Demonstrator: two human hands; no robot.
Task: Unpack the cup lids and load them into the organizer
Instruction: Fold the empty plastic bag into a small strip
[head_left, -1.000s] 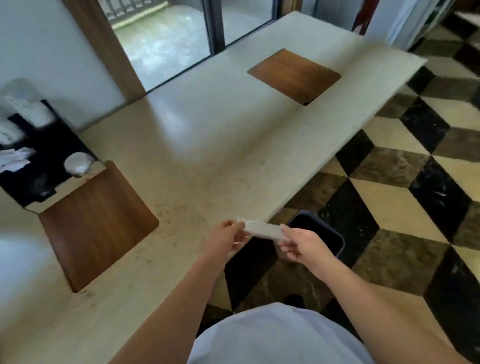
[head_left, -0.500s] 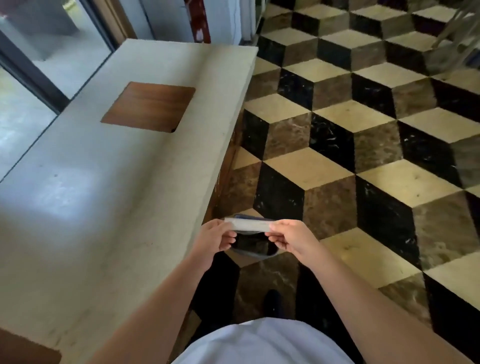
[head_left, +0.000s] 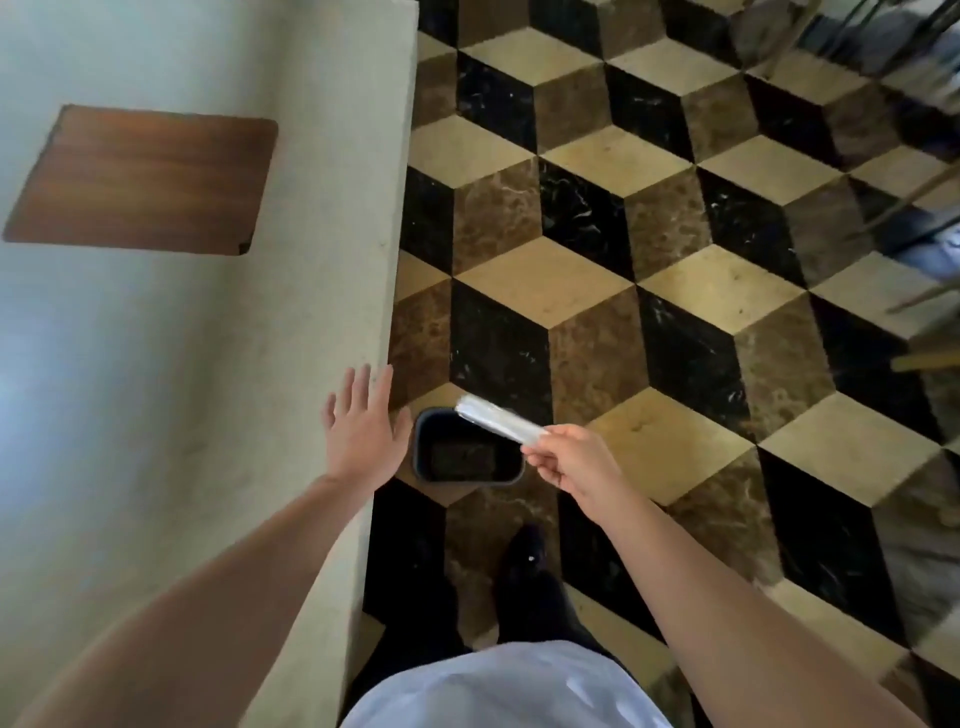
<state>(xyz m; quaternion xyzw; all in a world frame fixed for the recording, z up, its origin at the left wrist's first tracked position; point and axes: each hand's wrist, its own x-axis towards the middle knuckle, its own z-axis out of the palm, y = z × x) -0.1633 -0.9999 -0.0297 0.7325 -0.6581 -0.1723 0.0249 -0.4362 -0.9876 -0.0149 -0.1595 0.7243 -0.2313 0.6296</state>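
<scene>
Right hand (head_left: 569, 460): fingers pinched on one end of a folded clear wrapper (head_left: 496, 420), flattened and apparently empty; the free end hangs over the near rim of the black bin (head_left: 511, 475) on the floor. Left hand (head_left: 363, 434): fingers spread, holding nothing, palm down at the worktop (head_left: 218, 364) edge; contact with the surface cannot be told.

Cup lids and organizer: not in view, so loading progress cannot be judged.

Risks, as judged:
- wrapper is light and folded; released from this height it may spring open, drift and land on the patterned floor (head_left: 675, 291) beside the bin
- pinch holds only one end, so early slip is possible
- wood inlay (head_left: 140, 179) further along the worktop is well apart, no concern
</scene>
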